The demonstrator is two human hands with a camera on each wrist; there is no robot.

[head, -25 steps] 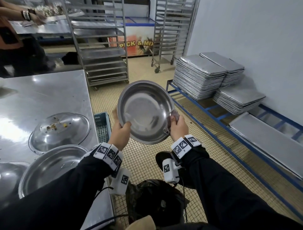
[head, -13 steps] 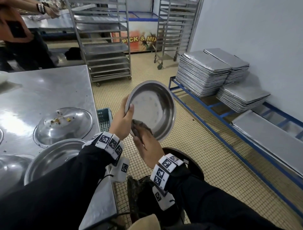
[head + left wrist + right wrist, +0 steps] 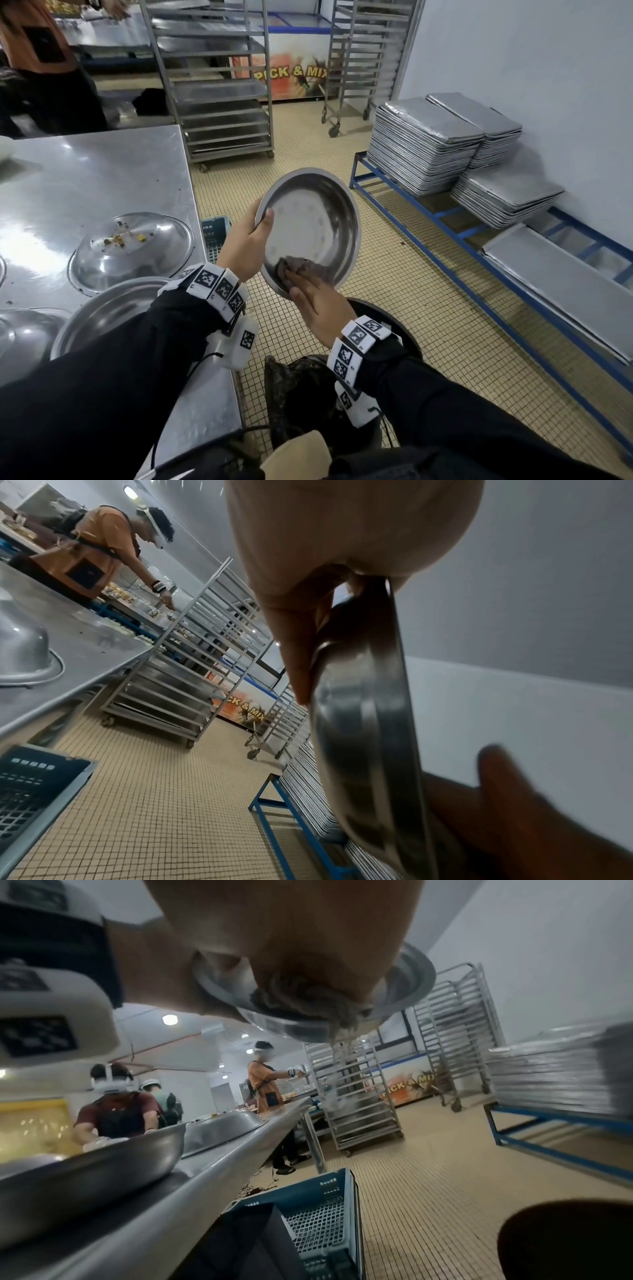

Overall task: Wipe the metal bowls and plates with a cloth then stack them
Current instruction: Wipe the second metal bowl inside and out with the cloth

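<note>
Left hand point(image 3: 244, 245) gripped the metal bowl point(image 3: 310, 230) by its left rim, thumb hooked over the inside edge, fingers behind; bowl was held in the air above the tiled floor, tilted with its hollow toward the head camera. Right hand point(image 3: 320, 301) lay at the bowl's lower inner wall, fingers extended and flat, pressing a crumpled brownish cloth point(image 3: 296, 268) against the metal. Both forearms were raised in black sleeves. Other bowls point(image 3: 102, 308) sat on the bench point(image 3: 102, 178) at left.
</note>
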